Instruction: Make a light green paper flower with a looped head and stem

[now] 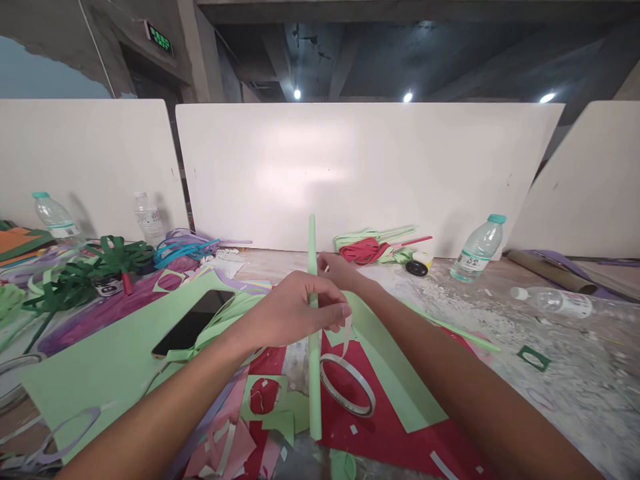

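Note:
A long pale green rolled paper tube [313,373] stands roughly upright in the middle of the view. My left hand [295,308] is closed round its middle, fingers pinched together, with a thin strip of tape hanging from the fingertips. My right hand [339,270] sits just behind the tube, fingers curled against it. Below the hands a roll of double-sided tape [347,385] lies on red paper [400,447]. A green paper sheet [395,380] lies under my right forearm.
A black phone [193,323] rests on a large green sheet [115,373] at left. Green, blue and purple paper strips [100,267] pile up at the left back. Water bottles [477,248] stand and lie at right and left. White boards wall off the back.

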A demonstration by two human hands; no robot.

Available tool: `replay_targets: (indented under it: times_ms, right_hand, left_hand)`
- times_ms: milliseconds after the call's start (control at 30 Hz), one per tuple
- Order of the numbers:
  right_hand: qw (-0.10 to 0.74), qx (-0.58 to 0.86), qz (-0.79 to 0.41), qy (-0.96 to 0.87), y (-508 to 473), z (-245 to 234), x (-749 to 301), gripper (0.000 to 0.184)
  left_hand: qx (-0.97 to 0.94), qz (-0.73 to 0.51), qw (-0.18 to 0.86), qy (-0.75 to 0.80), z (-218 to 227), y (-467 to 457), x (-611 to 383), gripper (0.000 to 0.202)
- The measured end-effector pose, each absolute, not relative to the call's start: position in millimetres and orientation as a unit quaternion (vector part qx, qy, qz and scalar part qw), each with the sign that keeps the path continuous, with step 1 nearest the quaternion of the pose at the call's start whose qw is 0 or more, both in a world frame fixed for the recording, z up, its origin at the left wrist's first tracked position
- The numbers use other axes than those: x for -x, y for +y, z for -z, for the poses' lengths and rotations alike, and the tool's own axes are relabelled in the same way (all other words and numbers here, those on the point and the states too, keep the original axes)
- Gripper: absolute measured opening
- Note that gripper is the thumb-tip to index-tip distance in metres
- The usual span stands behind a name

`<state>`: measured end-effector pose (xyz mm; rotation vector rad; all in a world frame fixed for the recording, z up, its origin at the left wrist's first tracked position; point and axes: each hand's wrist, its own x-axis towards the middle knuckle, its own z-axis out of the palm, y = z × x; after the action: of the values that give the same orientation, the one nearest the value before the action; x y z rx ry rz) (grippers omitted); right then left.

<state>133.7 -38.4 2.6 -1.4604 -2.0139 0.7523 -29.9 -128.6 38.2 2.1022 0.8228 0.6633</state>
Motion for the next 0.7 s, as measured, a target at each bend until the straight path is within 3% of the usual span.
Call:
replay_targets:
  times_ms: [167, 200, 300, 433, 533, 700]
  right_hand:
    - [0.366, 0.506, -0.336, -0.705, -64, -11, -171, 0.051]
    - [0.384, 0.484, -0.393, -0.681, -75, -9, -181, 0.055]
    - [0.365, 0.489, -0.51, -0.606, -114, 10, -209, 0.043]
    - [0.299, 0.521, -0.566, -0.565, -151, 50, -230, 0.035]
    - [0.24, 0.562, -0.509, -0.606, -162, 65, -239, 0.029]
    - [0.13, 0.584, -0.293, -0.746, -168, 57, -245, 0.024]
  left_hand:
    - [-0.826, -0.258, 0.386, 0.32, -36, -127, 33, 0.023]
    - [-0.826, -0.259, 0.385, 0.32, -35, -127, 34, 0.023]
    - [-0.824, -0.26, 0.389, 0.32, -36, -127, 33, 0.023]
    - [-0.827, -0.253, 0.393, 0.314, -39, -126, 29, 0.024]
    - [-0.831, -0.248, 0.391, 0.31, -41, -126, 25, 0.024]
    - [-0.83, -0.242, 0.395, 0.31, -43, -126, 23, 0.023]
